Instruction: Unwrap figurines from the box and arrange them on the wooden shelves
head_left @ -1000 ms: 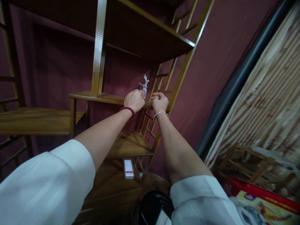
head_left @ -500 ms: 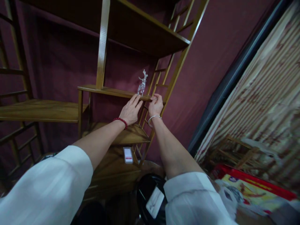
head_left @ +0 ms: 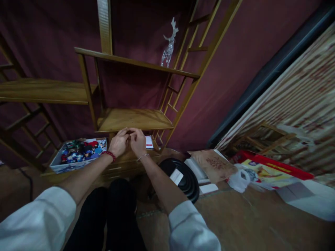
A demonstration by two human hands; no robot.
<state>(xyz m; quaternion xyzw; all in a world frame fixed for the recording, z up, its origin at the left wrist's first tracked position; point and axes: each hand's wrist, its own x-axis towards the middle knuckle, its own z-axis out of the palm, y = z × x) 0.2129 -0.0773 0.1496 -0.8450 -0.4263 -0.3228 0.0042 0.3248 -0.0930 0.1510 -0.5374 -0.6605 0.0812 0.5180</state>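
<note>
My left hand (head_left: 119, 142), with a red bead bracelet (head_left: 110, 155) at the wrist, meets my right hand (head_left: 138, 142) below the front edge of the lower shelf (head_left: 134, 119). The fingers of both hands are curled and their tips come together. Anything held between them is hidden. A silver bangle (head_left: 142, 157) circles my right wrist. Above, a clear glass-like deer figurine (head_left: 169, 50) with antlers stands upright near the right end of the middle shelf (head_left: 131, 62), apart from both hands.
An open box (head_left: 56, 163) full of small colourful items sits left. A phone (head_left: 149, 142) lies beyond my right hand. On the right are a black round stool (head_left: 190, 184) bearing a white card, a brown printed bag (head_left: 211, 164), a white plastic bag (head_left: 239, 179) and a red-yellow box (head_left: 277, 170).
Both hands have left the figurine's shelf and come down and toward me, meeting each other. The figurine stays on its shelf. The view has tilted down, showing more floor and the box of items.
</note>
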